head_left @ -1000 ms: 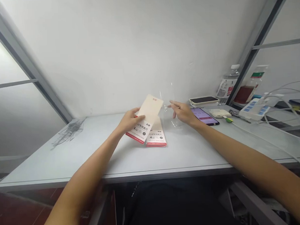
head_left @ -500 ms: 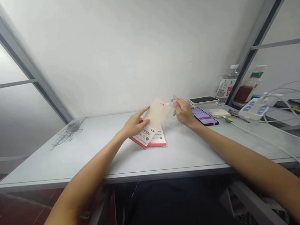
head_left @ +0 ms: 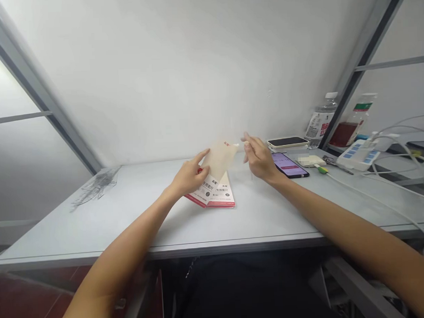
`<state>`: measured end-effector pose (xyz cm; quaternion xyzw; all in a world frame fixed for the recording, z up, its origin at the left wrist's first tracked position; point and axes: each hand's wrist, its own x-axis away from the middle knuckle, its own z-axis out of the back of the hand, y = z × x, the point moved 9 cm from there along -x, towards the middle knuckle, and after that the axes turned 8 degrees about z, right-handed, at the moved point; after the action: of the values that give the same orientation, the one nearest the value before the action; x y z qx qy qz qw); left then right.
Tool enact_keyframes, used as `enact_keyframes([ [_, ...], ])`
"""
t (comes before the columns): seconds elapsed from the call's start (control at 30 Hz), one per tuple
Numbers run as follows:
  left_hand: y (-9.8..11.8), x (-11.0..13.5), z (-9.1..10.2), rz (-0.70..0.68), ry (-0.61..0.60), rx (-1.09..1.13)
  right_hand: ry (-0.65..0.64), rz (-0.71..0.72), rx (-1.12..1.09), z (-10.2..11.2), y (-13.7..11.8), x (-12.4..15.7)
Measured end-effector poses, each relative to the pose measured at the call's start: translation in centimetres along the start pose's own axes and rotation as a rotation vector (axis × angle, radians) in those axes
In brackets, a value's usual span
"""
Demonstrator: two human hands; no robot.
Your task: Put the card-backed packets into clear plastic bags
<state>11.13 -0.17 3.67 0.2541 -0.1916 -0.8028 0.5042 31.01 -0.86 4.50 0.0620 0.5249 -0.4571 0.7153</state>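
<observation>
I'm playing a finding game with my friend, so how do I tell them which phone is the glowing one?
Start at the long pale table against the wall and look toward its right side. Just past the person's right hand lies a smartphone, turned at a slant. Its screen glows purple, while the other phone behind it has a dark screen.

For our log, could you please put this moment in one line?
left hand: holds cream card | right hand: beside card | beneath: red-edged packets
</observation>
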Motion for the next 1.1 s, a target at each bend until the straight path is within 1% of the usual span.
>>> enact_keyframes([
  [0.1,0.1,0.0,0.0,-0.019,-0.007,-0.007,0.006,0.006,0.018,0.1,0.0,0.0],
  [0.23,0.7,0.3,-0.4,-0.084,-0.048,-0.013,0.006,0.002,0.029,0.2,0.0,-0.1],
  [0.4,1.2,0.6,-0.4,-0.118,-0.076,-0.019,0.017,-0.003,0.029,0.5,-0.2,-0.1],
  [0.57,2.2,1.3,-0.7,-0.202,-0.114,-0.103,0.015,-0.016,0.041,0.4,0.1,0.0],
  [0.7,2.3,1.4,-1.0,-0.211,-0.115,-0.156,0.016,-0.006,0.054,0.2,0.1,0.0],
  [0.8,1.5,1.0,-0.7,-0.145,-0.059,-0.148,0.014,0.006,0.034,0.0,-0.2,0.0],
  [0.97,0.1,0.3,0.7,-0.011,0.081,-0.085,-0.013,-0.002,-0.015,-0.3,-0.5,0.2],
  [1.03,0.0,0.2,1.1,-0.004,0.109,-0.07,-0.025,-0.013,-0.043,-0.3,-0.6,0.2],
  [1.1,0.3,0.3,1.4,-0.047,0.133,-0.054,-0.024,-0.022,-0.054,-0.3,-0.6,0.3],
])
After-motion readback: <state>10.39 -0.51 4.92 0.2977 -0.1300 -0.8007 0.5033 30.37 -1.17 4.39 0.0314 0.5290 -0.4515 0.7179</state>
